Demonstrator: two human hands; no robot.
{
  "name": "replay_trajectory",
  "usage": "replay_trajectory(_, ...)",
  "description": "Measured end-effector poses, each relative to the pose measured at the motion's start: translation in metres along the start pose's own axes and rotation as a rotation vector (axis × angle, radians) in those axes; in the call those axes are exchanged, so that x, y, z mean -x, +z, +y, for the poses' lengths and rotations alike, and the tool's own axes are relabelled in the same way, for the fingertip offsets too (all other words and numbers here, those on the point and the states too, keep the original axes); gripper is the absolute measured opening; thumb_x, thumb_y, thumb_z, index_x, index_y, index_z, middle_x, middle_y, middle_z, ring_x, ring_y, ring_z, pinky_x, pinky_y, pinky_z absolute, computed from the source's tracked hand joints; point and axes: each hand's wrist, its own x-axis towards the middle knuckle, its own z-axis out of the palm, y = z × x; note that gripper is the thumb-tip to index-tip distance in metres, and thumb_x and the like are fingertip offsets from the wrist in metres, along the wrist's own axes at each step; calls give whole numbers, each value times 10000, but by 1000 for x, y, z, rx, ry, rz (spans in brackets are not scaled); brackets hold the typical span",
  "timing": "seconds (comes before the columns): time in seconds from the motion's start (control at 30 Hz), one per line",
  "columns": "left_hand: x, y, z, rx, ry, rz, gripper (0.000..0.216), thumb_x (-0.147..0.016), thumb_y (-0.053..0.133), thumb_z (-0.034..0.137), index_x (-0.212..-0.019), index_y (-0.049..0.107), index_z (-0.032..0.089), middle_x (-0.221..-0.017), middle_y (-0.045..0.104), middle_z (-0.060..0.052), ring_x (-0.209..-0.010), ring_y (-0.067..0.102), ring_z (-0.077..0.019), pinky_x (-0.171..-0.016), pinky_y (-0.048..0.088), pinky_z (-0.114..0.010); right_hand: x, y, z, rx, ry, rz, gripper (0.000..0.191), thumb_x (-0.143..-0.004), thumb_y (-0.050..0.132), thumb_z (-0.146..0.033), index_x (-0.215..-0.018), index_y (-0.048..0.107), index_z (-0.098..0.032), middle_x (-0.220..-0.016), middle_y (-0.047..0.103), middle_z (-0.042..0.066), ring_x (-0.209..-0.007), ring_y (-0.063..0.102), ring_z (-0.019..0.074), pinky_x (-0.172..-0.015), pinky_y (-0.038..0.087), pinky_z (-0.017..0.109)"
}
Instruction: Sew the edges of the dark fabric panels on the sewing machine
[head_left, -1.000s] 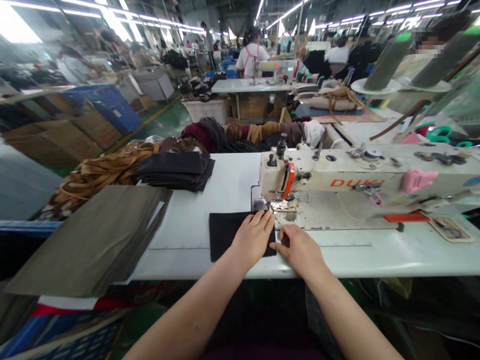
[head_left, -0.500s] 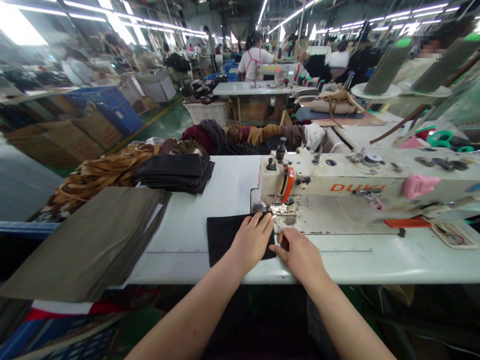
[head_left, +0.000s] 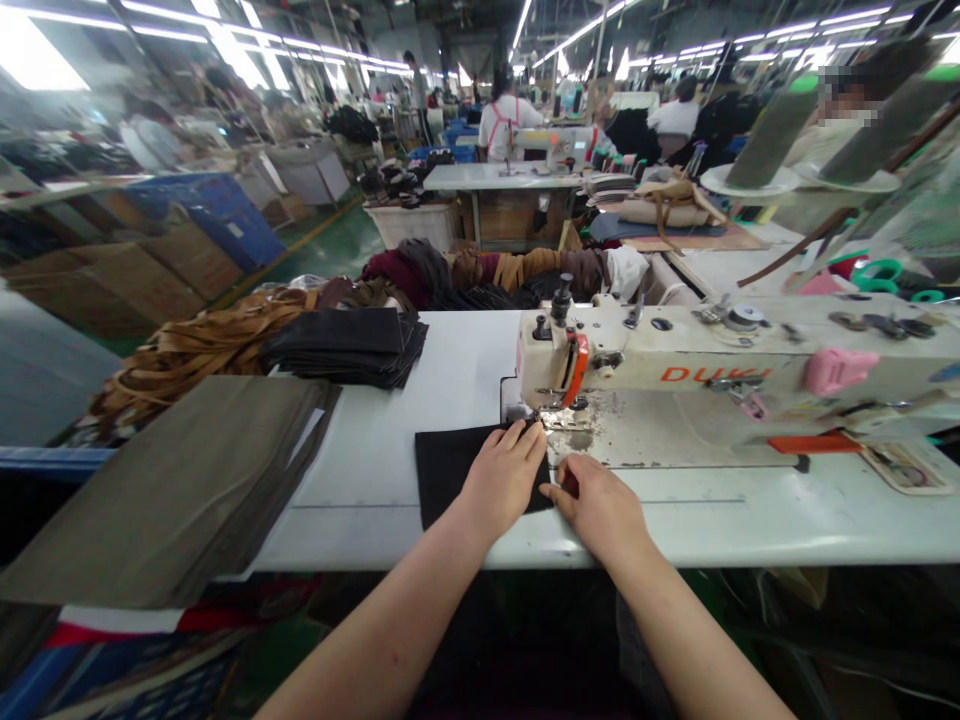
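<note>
Clock read from view centre. Biggest change from a second ago: view tilts slightly, so the white worktable [head_left: 375, 445] sits a bit lower, front edge at 6 o'clock. Co-worker with pink straps [head_left: 498, 128], 12 o'clock, posture slightly shifted from half a second ago. Cardboard boxes [head_left: 139, 280], between 9 and 10 o'clock, same spot; red print on them too blurred to read. Sewing machine [head_left: 630, 345], 3 o'clock, unmoved on the table. Grey-brown stack [head_left: 172, 480], 8 o'clock, unchanged. Tan straps [head_left: 202, 350] heaped at 9 o'clock, unchanged. Black stack [head_left: 337, 345], also 9 o'clock but closer in, unchanged.

Black piece [head_left: 454, 475] lies flat on the table, 6 o'clock, far right corner at the machine's needle area; fingers hide whether it is under the foot. Almost same position as a second ago. Left hand [head_left: 501, 475], 6 o'clock, lies flat on the piece, fingers straight and close together; pose same. Right hand [head_left: 600, 505], 5 o'clock, fingers curled, thumb tip at the piece's right edge; can't tell if it pinches. Pose same.

Pink clip [head_left: 840, 372], 3 o'clock, on machine arm. Orange lettering [head_left: 694, 375], 3 o'clock, reads "DUKI", last letters partly covered.
</note>
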Motion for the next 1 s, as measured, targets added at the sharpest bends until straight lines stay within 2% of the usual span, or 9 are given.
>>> replay_trajectory(0.23,2,1,-1,24,-31,38,445,-1003,488,179,-1445,506,137,-1508,492,-148,-1387,461,-277,-1128,429,-435,3,4,2,-11,-16,30,224,-913,710,-378,-861,548,-233,-851,602,-4,-791,572,182,-698,346,299)
replay_trajectory(0.57,-2,5,-3,13,-21,48,445,-995,502,179,-1437,519,136,-1500,506,-141,-1382,477,-273,-1152,419,-412,4,4,1,-22,-21,60,219,-919,704,-360,-852,539,-233,-848,592,-10,-761,556,179,-686,355,300)
replay_trajectory(0.73,-1,5,-3,5,-33,50,451,-1016,465,187,-1463,491,136,-1526,481,-134,-1419,437,-273,-1221,339,-468,6,8,3,-42,-112,162,171,-903,711,-299,-1013,607,-220,-955,585,30,-853,569,201,-798,436,314)
replay_trajectory(0.8,3,4,-3,29,-18,77,427,-1022,449,174,-1442,507,123,-1511,496,-132,-1427,423,-270,-1235,322,-477,4,9,5,-68,-165,191,247,-914,687,-268,-1148,628,-216,-1010,589,52,-907,574,212,-870,457,330)
replay_trajectory(0.9,15,2,3,126,18,124,321,-1029,446,164,-1302,608,115,-1371,599,-121,-1320,516,-245,-1192,393,-413,0,10,8,-89,-209,191,339,-943,648,-266,-1279,632,-220,-992,587,63,-918,575,220,-893,476,348)
replay_trajectory(1.0,32,1,10,200,45,167,273,-1045,430,176,-1175,665,125,-1224,658,-111,-1183,592,-228,-1114,471,-382,-5,12,9,-73,-206,188,333,-952,649,-290,-1280,666,-237,-945,577,55,-894,572,221,-878,483,352)
